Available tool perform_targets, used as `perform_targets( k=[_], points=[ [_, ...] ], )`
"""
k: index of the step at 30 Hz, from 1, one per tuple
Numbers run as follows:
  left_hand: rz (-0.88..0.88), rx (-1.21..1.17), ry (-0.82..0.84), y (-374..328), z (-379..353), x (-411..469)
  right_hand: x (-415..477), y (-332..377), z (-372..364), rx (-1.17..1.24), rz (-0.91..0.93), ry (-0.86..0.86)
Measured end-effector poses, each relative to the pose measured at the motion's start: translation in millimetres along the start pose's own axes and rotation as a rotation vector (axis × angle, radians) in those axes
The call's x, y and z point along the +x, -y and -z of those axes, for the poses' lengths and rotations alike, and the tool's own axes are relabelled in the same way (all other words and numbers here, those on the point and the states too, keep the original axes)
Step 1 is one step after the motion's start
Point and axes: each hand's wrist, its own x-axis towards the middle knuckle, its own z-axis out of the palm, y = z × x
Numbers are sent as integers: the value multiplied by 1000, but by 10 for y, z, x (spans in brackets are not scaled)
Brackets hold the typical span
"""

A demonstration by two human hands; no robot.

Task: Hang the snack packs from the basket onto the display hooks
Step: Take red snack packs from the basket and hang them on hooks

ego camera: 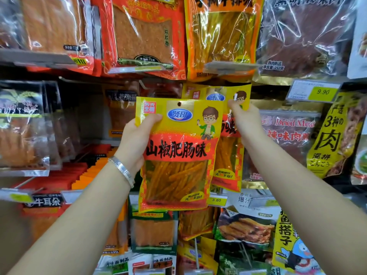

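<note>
The front pack is held up in the middle of the frame with its printed face toward us. Its long axis is upright, tipped only a little. Its hang hole is at the top edge, centred, and nothing is through it, so this pack is not yet hung.

The left hand grips the pack by its upper left side, with the thumb folded over the front and the fingers hidden behind. The hole therefore lies up and to the right of that hand.

Just behind it and to the right, partly covered, is a matching rear pack, also upright and a little higher in the frame. The right hand pinches the rear pack near its top right corner, fingertips closed on the yellow header. A small pale glint beside those fingertips may be a hook tip, but I cannot tell, nor whether the rear pack is already threaded.

I'd judge that the next move depends on this offset. The hook row seems to lie to the upper right of the front pack's hole, so the left hand would have to carry the pack up and rightward. The right hand is nearer that spot.

A bracelet is on the left wrist. A 3.80 tag sits below the packs. The basket is out of view.
</note>
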Motion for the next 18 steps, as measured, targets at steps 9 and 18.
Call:
perform_targets(
  k=[9, 18],
  points=[
    [10, -39, 11, -20, -79, 79, -59, -76, 17, -84, 111, -83],
    [-4, -67, 112, -35, -387, 73, -554, 282, 57, 194, 148, 127]
  ],
)
